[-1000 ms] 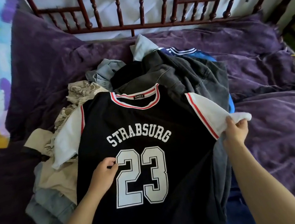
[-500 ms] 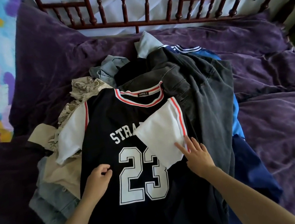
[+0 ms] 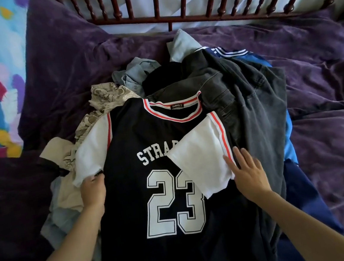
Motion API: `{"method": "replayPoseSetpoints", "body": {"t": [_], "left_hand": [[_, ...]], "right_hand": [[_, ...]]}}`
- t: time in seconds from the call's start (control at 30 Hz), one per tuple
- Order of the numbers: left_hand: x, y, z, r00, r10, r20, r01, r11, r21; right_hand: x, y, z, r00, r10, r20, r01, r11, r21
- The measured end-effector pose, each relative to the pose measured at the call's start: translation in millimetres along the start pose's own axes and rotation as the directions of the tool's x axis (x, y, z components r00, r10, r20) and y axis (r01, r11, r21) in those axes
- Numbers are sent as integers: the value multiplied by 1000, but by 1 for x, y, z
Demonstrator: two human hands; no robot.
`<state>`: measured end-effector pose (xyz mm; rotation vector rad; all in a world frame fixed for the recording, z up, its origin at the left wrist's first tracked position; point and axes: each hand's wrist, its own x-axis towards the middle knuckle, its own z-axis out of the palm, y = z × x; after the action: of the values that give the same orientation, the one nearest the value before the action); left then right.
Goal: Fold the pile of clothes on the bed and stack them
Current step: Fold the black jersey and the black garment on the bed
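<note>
Head view, working from the hands outward. Pinching the lower edge of the white left sleeve (image 3: 91,153) with the left hand (image 3: 93,190), fingers curled onto the cloth. Pressing the right hand (image 3: 249,172) flat, fingers straight, against the striped edge of the right sleeve (image 3: 202,154), which is already turned in over the chest lettering of the black jersey (image 3: 165,256). Spread face up on top of the pile of clothes (image 3: 253,103), in the middle of the purple bed (image 3: 340,147).

Judged to be early in the task. Done: one sleeve of the first garment folded in. Left to do: the other sleeve, the body folds, then the denim, beige and blue pieces underneath. No folded stack in view.

Since half a second ago: moved the left hand from beside the number up to the left sleeve, and slid the right hand outward to the sleeve's seam.
</note>
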<state>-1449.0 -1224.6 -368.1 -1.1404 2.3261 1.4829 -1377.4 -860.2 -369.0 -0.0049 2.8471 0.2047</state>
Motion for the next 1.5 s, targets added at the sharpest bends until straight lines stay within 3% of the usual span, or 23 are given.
{"method": "replayPoseSetpoints", "body": {"t": [0.03,0.1,0.17,0.2,0.27,0.43,0.57,0.63,0.7,0.8,0.87,1.0,1.07,1.1,1.17,1.2,1.23,1.27,1.3,1.33,1.37,1.43,1.5], "left_hand": [[7,4,-1,994,-88,60,97,982,-162],[19,11,-1,945,-258,199,324,808,-493],[23,20,-2,882,-361,303,470,619,-630],[24,25,-2,858,-384,340,510,560,-653],[24,37,-5,841,-399,365,537,539,-649],[38,53,-25,875,-383,297,465,495,-734],[63,59,-58,948,-239,210,314,593,-741],[72,60,-68,960,-183,214,281,594,-754],[75,52,-67,946,-204,252,324,563,-760],[75,32,-58,817,-414,402,568,454,-686],[75,22,-54,804,-419,421,589,470,-658],[81,27,-59,876,-373,305,465,488,-739],[86,39,-64,951,-232,204,292,461,-838],[83,47,-64,985,-112,128,168,505,-847],[65,60,-54,987,157,-31,-138,739,-659],[50,64,-46,940,323,-111,-337,825,-454],[34,65,-37,813,575,-94,-579,779,-242],[23,60,-24,602,798,35,-795,603,-74],[11,53,-12,385,897,218,-922,382,60],[9,38,-1,231,900,370,-970,181,164],[8,24,8,173,856,487,-968,57,244],[8,2,17,225,746,626,-945,10,327],[6,-8,20,278,690,669,-920,-11,393]], "right_hand": [[3,-5,-1,996,-76,41,78,996,-37],[7,-17,-1,979,-176,100,182,982,-58],[12,-25,1,971,-200,133,204,979,-19],[15,-26,5,957,-170,236,184,982,-38],[20,-29,2,937,-130,324,139,990,-3],[22,-35,-5,923,-122,364,104,992,69],[20,-36,-9,927,-115,358,93,993,79],[21,-39,-13,928,-108,357,85,993,80],[22,-44,-16,932,-89,350,59,994,96],[23,-51,-18,934,-59,354,15,992,123],[23,-52,-20,937,-50,347,3,991,135],[21,-48,-25,946,-24,323,-27,988,151],[21,-46,-28,950,-7,314,-45,986,159],[21,-46,-30,952,0,306,-53,985,162],[21,-47,-33,959,10,283,-61,983,172],[21,-48,-33,962,13,271,-63,982,177],[20,-49,-34,965,14,261,-64,981,182],[20,-50,-34,966,16,257,-66,980,187],[19,-50,-34,967,18,255,-69,979,191],[18,-50,-33,966,21,256,-73,978,194],[16,-49,-33,966,25,258,-78,977,198],[13,-48,-32,965,33,260,-89,975,205],[10,-46,-33,965,43,260,-99,973,210]]}}
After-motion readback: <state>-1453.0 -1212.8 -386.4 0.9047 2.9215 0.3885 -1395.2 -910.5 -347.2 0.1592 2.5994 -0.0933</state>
